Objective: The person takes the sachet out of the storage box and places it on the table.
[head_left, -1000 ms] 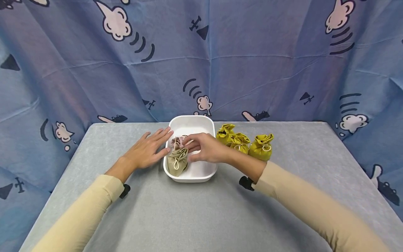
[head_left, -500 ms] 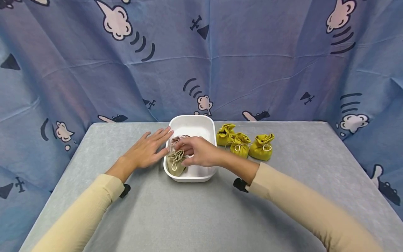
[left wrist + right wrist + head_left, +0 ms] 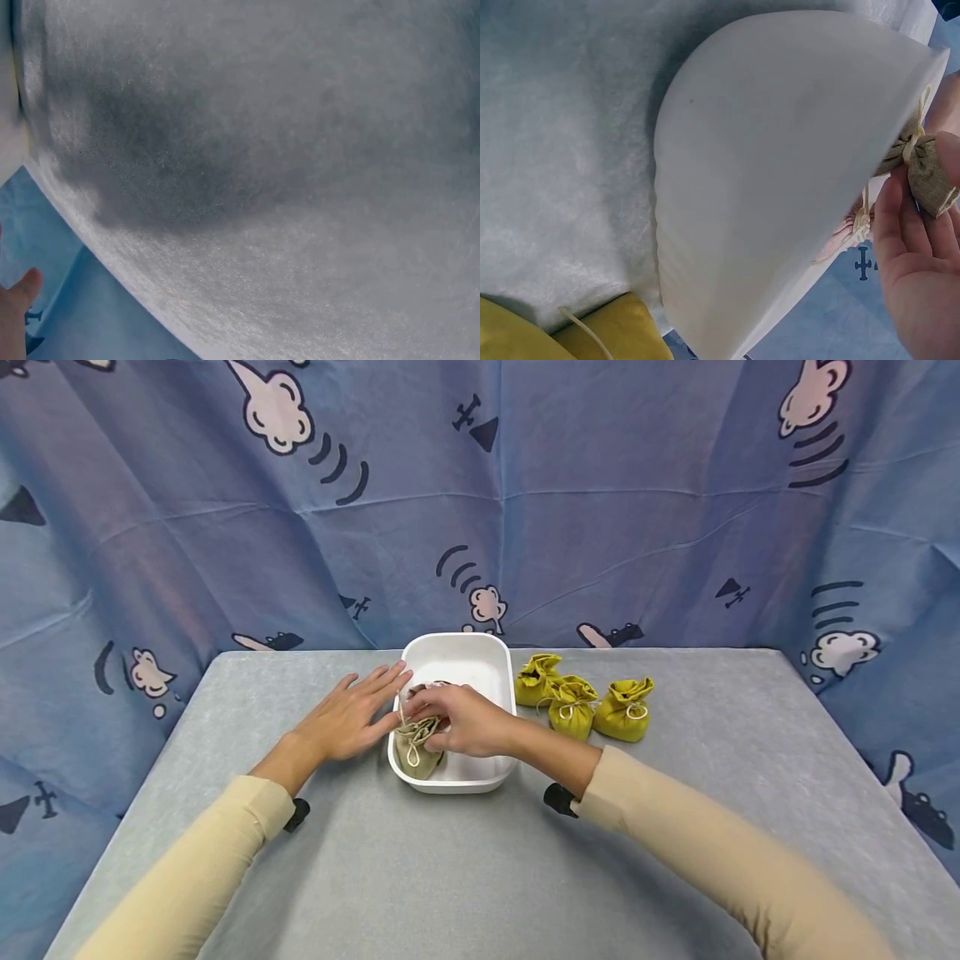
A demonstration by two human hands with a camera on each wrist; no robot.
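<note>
A khaki drawstring pouch (image 3: 416, 762) with a cream cord stands in the near left corner of a white tub (image 3: 465, 660). My right hand (image 3: 480, 720) reaches into the tub from the right and pinches the gathered neck of this pouch (image 3: 928, 180) between thumb and fingers. Just behind it in the tub is a pinkish pouch (image 3: 846, 231), mostly covered by the hand in the head view. My left hand (image 3: 347, 718) lies with fingers spread, its fingertips at the tub's left rim, holding nothing. In the left wrist view only a bit of hand (image 3: 13, 311) shows at the lower left.
Right of the tub stand three mustard-yellow drawstring pouches: one at the back (image 3: 534, 683), a middle one (image 3: 572, 714) and a right one (image 3: 624, 714). Grey cloth covers the table (image 3: 420, 877). A blue patterned curtain (image 3: 600, 527) hangs behind its far edge.
My right hand has moved left and slightly down onto the khaki pouch and closed its fingers on the neck, which now leans left. The left hand stays at the rim.
</note>
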